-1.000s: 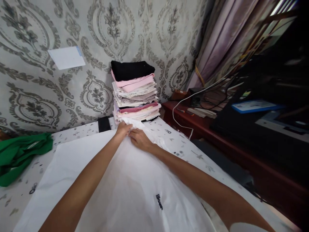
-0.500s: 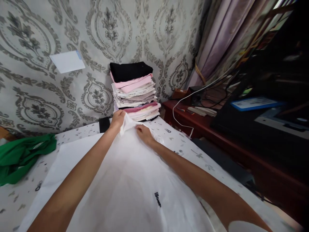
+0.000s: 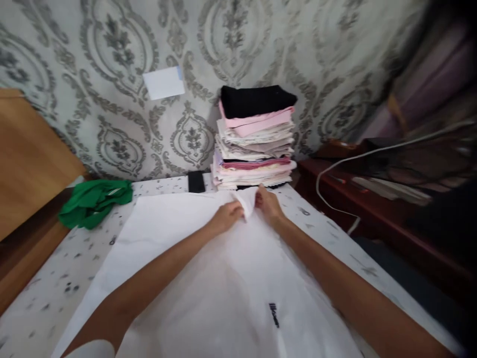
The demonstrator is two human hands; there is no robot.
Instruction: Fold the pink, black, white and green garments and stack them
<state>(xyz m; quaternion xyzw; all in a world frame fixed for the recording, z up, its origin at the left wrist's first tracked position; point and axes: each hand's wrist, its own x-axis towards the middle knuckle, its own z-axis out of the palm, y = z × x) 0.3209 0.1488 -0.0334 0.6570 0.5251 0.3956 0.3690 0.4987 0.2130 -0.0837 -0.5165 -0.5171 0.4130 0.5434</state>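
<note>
A white shirt (image 3: 238, 278) with small black lettering lies spread in front of me. Its far edge is gathered up between my hands. My left hand (image 3: 227, 217) pinches a fold of this cloth from the left. Close by on the right, my right hand (image 3: 267, 203) has its fingers closed on the same raised edge. Just beyond both hands stands a tall stack of folded clothes (image 3: 257, 139), black on top with pink, white and grey layers beneath. The white sheet (image 3: 156, 219) under the shirt reaches out to the left.
A crumpled green garment (image 3: 95, 201) lies at the left, near a wooden board (image 3: 33, 159). A black flat object (image 3: 196, 181) rests by the wall. On the right, a dark red table (image 3: 324, 174) carries a white cable (image 3: 337, 164). Patterned wallpaper closes off the back.
My view has turned left, so the stack and green garment appear further right. My left hand has come down from the raised collar-side cloth; both hands still hold the edge.
</note>
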